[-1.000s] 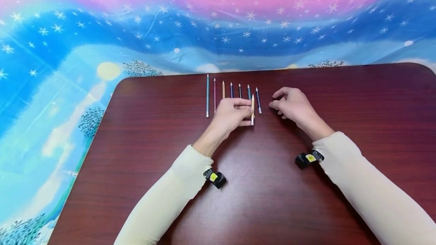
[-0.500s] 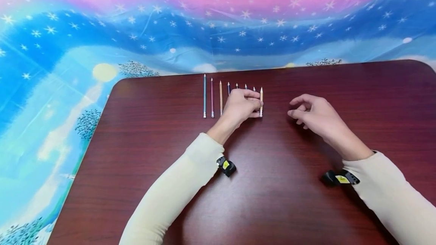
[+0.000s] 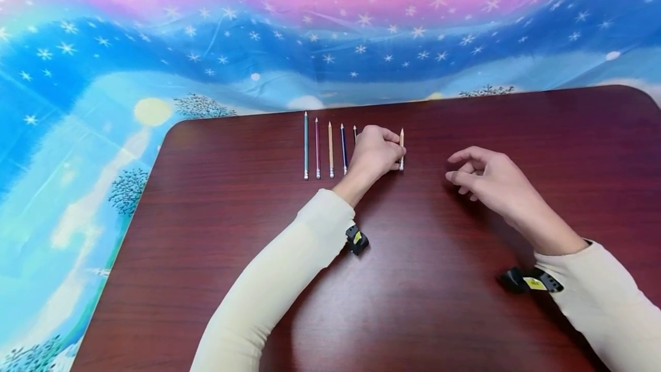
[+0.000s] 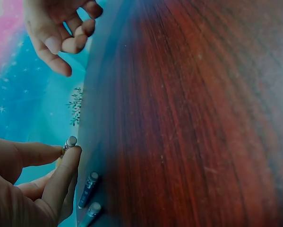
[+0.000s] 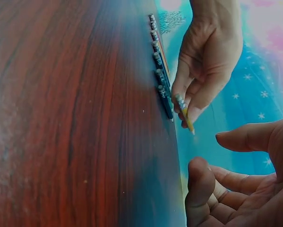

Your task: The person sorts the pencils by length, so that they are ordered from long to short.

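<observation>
My left hand [image 3: 376, 151] pinches a short yellow pencil [image 3: 401, 151] between thumb and fingers, point away from me, at the right end of a row of pencils. In the right wrist view the yellow pencil [image 5: 184, 112] appears lifted off the tabletop. The row holds a long teal pencil [image 3: 306, 148], a maroon pencil [image 3: 317, 151], a tan pencil [image 3: 331, 151], a dark blue pencil [image 3: 343, 148] and a dark pencil [image 3: 354, 132]; others lie hidden under the left hand. To the right, my right hand [image 3: 488, 179] hovers with relaxed fingers, holding nothing.
A dark red-brown wooden table [image 3: 232, 234] lies beneath everything. The pencils sit near its far edge, with a pink and blue snowflake cloth [image 3: 289, 33] hanging behind. A small black camera [image 3: 356, 239] is on the left wrist, another camera [image 3: 532, 281] on the right.
My left hand has carried the yellow pencil rightward and away from me, past the end of the row. My right hand has drawn back to the right. The head view has shifted slightly.
</observation>
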The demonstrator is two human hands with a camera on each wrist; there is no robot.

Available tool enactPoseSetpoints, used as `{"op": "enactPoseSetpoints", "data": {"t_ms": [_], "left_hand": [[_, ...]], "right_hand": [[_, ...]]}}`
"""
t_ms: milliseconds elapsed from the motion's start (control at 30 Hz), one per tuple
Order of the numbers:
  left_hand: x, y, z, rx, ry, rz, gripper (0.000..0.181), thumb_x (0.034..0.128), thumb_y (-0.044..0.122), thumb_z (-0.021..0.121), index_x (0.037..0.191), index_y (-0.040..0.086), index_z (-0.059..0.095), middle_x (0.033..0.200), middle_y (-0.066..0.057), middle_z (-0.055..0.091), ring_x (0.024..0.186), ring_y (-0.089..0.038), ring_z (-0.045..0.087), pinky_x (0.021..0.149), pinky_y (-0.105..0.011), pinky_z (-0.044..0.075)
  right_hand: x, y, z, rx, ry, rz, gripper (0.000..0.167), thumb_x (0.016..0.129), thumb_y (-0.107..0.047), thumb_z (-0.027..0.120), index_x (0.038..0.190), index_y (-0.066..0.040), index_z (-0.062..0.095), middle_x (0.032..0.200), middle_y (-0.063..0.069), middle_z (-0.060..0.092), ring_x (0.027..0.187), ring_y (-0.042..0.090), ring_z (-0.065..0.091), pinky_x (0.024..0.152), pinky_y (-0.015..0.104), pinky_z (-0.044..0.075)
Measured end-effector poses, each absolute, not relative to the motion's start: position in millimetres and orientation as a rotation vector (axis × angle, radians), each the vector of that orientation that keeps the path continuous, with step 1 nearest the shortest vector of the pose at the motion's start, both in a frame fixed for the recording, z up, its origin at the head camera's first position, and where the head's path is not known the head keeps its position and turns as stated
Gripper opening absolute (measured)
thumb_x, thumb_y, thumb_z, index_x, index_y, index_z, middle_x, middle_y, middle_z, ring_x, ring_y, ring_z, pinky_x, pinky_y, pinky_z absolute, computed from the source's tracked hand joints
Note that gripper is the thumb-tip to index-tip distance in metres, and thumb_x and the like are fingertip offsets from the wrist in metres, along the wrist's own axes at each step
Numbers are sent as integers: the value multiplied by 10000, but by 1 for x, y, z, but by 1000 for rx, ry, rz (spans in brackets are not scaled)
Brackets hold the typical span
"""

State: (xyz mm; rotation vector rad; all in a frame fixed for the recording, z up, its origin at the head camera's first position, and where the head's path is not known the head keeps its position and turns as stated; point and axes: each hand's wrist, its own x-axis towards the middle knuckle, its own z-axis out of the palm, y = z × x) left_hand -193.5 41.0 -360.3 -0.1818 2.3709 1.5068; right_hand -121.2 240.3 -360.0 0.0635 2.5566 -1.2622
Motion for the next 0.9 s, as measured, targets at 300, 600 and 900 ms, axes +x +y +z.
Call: {"op": "enactPoseSetpoints", "data": {"t_ms": [300,600,900], "left_hand": [[-196,49,-362,-70,2544,1308,91,966,74,735,1040,48,782,890,-43,792,633,-111,743,655,-200,599],[-197,54,-364,101,2718,1033,260,961,105,726,703,128,711,580,46,625,609,-100,591,747,-215,536],[-198,57,-366,153,2656,1031,547,996,83,688,516,152,437,456,4,474,413,-125,512,496,-193,355]], "right_hand": [[-120,244,-359,51,2567,-1284,414,1025,-187,669,1376,7,568,863,4,666,739,143,632,644,292,575],[-117,248,-360,54,2555,-1287,415,1024,-191,670,1377,1,566,850,-13,668,742,143,631,647,292,572],[-116,251,-359,60,2551,-1287,423,1023,-200,674,1383,-6,565,847,-30,670,745,136,624,653,285,566]]}}
